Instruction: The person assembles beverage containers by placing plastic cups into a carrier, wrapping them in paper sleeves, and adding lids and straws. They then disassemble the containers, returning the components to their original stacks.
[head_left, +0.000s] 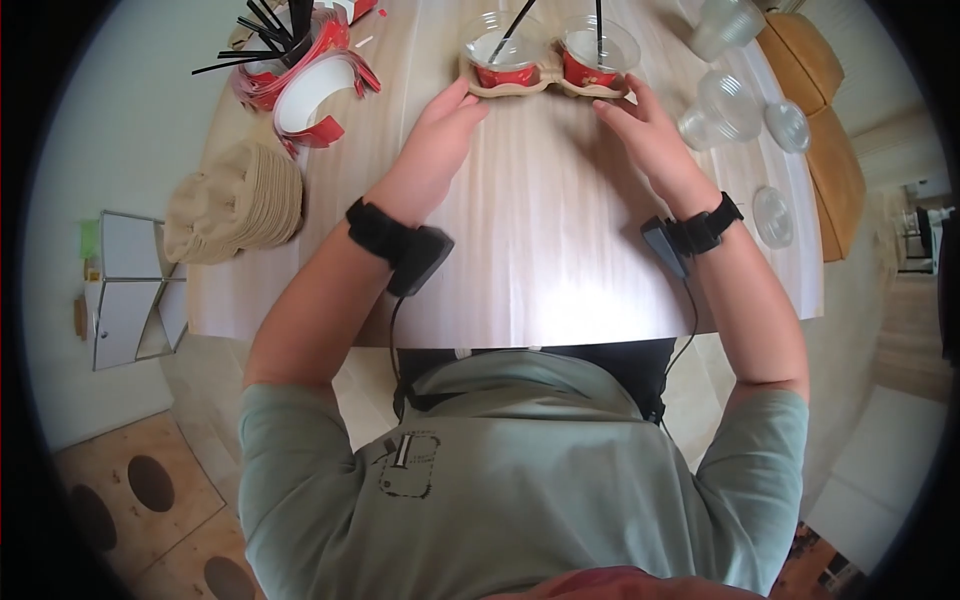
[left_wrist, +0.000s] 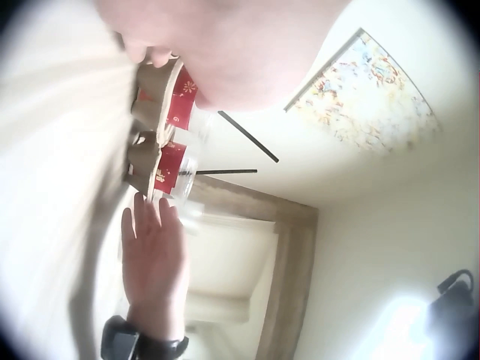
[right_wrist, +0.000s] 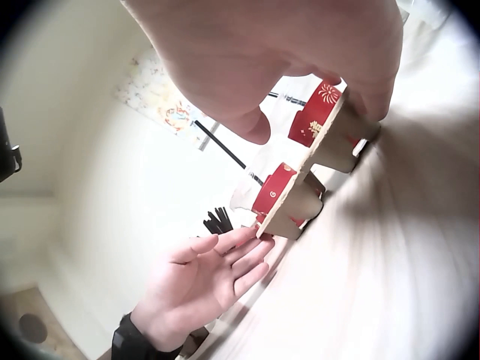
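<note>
A cardboard drink carrier (head_left: pixel 552 78) stands at the table's far side, holding two clear cups with red sleeves, left (head_left: pixel 505 74) and right (head_left: pixel 588 70). Each cup has a black straw (left_wrist: pixel 247 136) in it. The left hand (head_left: pixel 435 150) touches the carrier's left end; in the right wrist view that hand (right_wrist: pixel 199 289) shows its palm, fingers nearly straight. At the right end rests the right hand (head_left: pixel 660 150), its thumb and fingers spread; the left wrist view shows this hand (left_wrist: pixel 155 259) with straight fingers at the carrier's edge.
Stacked carriers (head_left: pixel 235 205) stand at the table's left edge. Beyond them lie red sleeves (head_left: pixel 322 100) and a bunch of black straws (head_left: pixel 275 30). On the right are stacked clear cups (head_left: pixel 725 105) and clear lids (head_left: pixel 773 217). Orange-brown seats (head_left: pixel 825 150) border the table's right side.
</note>
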